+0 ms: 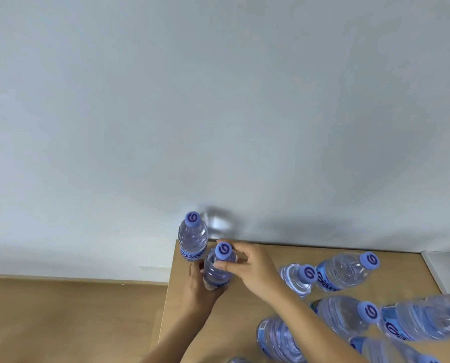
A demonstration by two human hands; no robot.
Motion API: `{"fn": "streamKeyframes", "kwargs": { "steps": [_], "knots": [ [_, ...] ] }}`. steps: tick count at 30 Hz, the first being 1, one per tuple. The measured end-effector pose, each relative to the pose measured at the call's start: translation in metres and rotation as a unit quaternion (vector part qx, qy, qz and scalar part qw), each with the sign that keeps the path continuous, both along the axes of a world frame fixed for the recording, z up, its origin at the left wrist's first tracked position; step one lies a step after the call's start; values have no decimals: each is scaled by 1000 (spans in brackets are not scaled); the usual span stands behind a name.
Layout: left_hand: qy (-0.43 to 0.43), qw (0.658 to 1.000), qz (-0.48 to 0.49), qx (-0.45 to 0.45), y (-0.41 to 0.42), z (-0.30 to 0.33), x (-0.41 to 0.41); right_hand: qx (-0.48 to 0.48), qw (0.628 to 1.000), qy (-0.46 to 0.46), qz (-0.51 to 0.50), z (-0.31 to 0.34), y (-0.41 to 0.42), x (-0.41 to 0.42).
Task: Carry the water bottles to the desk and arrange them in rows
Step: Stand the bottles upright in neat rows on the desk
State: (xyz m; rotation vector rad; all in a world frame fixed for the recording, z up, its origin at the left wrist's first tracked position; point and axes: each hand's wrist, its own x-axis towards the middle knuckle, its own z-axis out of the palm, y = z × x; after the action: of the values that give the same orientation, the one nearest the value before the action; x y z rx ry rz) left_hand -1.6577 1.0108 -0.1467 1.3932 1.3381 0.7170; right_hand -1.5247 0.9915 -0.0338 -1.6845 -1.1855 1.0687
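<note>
**Me:** Bottle (216,271) is in both my hands at the desk's (244,305) back left corner, just in front of the one already standing (193,238) by the wall. My left hand (200,289) wraps its body from below; my right hand (247,268) pinches it just under the cap (224,250).

**Friend:** What might go wrong?

**Me:** I judge two risks. The corner edge is close, so a careless set-down could tip it off onto the floor (69,315). And nudging the standing one could knock it over.

**Friend:** And the others?

**Me:** The loose ones (344,273) stand crowded on my right; my forearm could sweep them.

**Friend:** Any brand?

**Me:** Blue labels with white script I can't fully read, maybe ending "ane". Each cap bears a dark swirl mark.
</note>
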Motion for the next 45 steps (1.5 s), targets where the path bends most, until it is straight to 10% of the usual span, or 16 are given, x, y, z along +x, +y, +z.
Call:
{"fn": "streamKeyframes", "kwargs": {
  "steps": [25,35,45],
  "knots": [
    [-8,951,246,-189,30,-6,49,73,993,-32,-84,-17,40,15],
    [-95,909,61,-401,24,25,31,-22,984,-167,-55,-2,26,27],
    [-46,959,-134,-246,13,79,44,-43,939,-335,-72,25,-42,65]
  ]
}}
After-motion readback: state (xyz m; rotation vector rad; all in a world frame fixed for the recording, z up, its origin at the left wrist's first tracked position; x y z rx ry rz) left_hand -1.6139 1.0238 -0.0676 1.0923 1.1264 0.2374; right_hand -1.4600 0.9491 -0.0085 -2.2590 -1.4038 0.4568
